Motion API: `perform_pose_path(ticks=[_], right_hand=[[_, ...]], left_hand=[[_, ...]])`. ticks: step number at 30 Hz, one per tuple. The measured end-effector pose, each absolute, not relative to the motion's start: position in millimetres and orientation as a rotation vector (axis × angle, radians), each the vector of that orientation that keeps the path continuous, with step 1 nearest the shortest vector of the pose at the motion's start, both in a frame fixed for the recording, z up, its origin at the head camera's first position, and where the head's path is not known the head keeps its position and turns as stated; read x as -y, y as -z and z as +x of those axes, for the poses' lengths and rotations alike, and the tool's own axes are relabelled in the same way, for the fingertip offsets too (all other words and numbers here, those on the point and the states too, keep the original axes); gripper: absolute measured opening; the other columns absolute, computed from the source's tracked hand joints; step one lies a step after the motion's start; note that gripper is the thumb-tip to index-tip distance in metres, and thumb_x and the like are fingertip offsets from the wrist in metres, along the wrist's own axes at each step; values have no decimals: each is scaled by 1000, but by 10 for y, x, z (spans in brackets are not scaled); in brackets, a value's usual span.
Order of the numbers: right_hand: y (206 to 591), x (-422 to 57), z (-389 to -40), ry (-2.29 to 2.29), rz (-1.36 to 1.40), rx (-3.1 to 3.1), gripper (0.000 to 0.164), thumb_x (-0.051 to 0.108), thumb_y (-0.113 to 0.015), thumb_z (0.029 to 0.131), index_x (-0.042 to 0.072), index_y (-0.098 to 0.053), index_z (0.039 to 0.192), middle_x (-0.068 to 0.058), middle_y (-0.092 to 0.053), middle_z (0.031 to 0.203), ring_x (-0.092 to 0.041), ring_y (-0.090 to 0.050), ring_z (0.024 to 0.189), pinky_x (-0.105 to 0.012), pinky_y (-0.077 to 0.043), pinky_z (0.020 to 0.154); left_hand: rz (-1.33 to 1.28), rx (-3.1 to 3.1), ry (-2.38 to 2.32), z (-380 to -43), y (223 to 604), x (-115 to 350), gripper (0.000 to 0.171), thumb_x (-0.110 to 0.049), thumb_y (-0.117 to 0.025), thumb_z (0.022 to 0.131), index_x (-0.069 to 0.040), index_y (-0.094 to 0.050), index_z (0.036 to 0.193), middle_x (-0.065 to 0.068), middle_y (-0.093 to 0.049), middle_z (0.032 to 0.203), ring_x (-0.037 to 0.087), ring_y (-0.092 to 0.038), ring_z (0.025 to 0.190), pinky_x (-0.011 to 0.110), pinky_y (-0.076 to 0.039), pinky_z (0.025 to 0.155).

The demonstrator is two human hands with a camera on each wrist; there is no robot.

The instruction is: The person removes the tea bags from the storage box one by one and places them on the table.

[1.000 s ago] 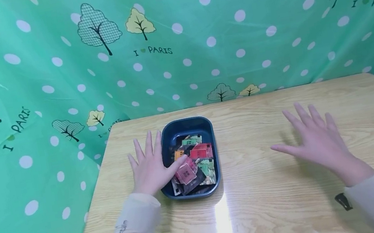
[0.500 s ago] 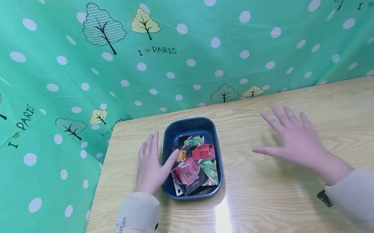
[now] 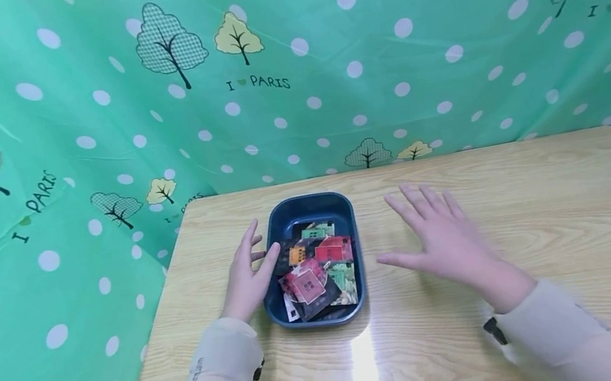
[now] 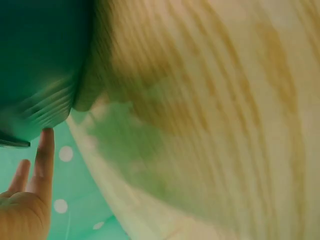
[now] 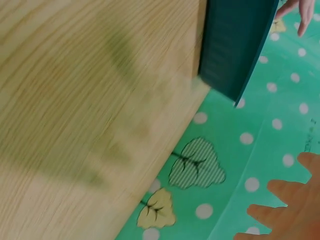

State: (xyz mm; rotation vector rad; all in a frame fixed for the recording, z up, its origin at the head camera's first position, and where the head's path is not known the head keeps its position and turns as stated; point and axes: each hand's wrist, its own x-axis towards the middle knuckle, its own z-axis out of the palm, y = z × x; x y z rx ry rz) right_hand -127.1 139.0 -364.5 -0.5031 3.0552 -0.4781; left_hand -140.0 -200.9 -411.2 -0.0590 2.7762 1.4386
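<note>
Left hand: the left hand (image 3: 248, 281) stood at the left wall of the bin, fingers and thumb apart, the thumb reaching over the rim; whether it touched could not be told.
Right hand: the right hand (image 3: 450, 244) was spread in the air to the right of the bin, fingers apart, holding nothing.
Bin: the dark blue bin (image 3: 308, 209) stood upright on the wooden table (image 3: 421, 339), left of the middle, between the hands.
Bin's handling: it looked like stiff, smooth plastic, probably light with this load; a hold on both long sides under the rim seemed best, as the walls might slip.
Contents: loose flat packets lay overlapping inside, a pink-and-black packet (image 3: 311, 286) on top, a red packet (image 3: 332, 250) and an orange-labelled packet (image 3: 296, 255) behind it, a front green packet (image 3: 343, 278) to its right, a rear green packet (image 3: 317, 231) farthest back.
Packets' handling: likely light, thin and slippery, best pinched by an edge.
</note>
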Motion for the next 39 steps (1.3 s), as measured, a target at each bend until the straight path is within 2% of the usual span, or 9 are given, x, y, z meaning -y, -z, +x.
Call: perform_pose_path(ticks=[8, 13, 20, 27, 33, 39], right_hand=[[3689, -1163, -1183, 509, -612, -3058, 101, 79, -55, 80, 22, -26, 158, -11, -16, 166, -44, -13, 151, -62, -7, 121], [3745, -1044, -1148, 545, -673, -3061, 96, 74, -60, 81, 21, -31, 157, -11, -22, 165, -43, -18, 150, -62, -12, 121], [3811, -900, -1115, 574, -727, -3038, 91, 64, -66, 84, 23, -31, 157, -10, -26, 163, -42, -21, 150, -59, -15, 121], [3833, -775, -1095, 549, -786, -3027, 88, 62, -67, 84, 23, -34, 155, -10, -30, 162, -40, -22, 150, -56, -16, 122], [3873, -662, -1101, 557, -829, -2992, 83, 57, -70, 85, 24, -37, 154, -9, -34, 160, -39, -25, 149, -54, -20, 122], [3895, -506, -1115, 523, -847, -2943, 73, 51, -69, 89, 19, -45, 150, -8, -45, 154, -34, -38, 144, -50, -35, 116]], left_hand=[[-114, -2677, -1482, -1394, 4200, 2049, 60, -54, -49, 99, -48, -23, 153, 8, -47, 147, 34, -56, 121, 53, -47, 102], [-115, -2622, -1483, -1397, 4263, 2097, 58, -51, -47, 101, -43, -24, 154, 11, -49, 143, 35, -58, 120, 54, -48, 102], [-94, -2565, -1491, -1402, 4311, 2151, 61, -44, -53, 101, -38, -26, 155, 17, -49, 143, 38, -58, 123, 54, -47, 104], [-82, -2554, -1442, -1372, 4293, 2112, 59, -44, -54, 101, -45, -26, 153, 16, -49, 141, 36, -60, 118, 53, -50, 100], [-72, -2526, -1434, -1375, 4320, 2120, 60, -47, -55, 100, -48, -26, 152, 16, -44, 147, 37, -57, 124, 55, -47, 104], [-55, -2470, -1434, -1390, 4300, 2143, 60, -45, -56, 99, -46, -27, 152, 18, -38, 154, 42, -47, 134, 58, -41, 109]])
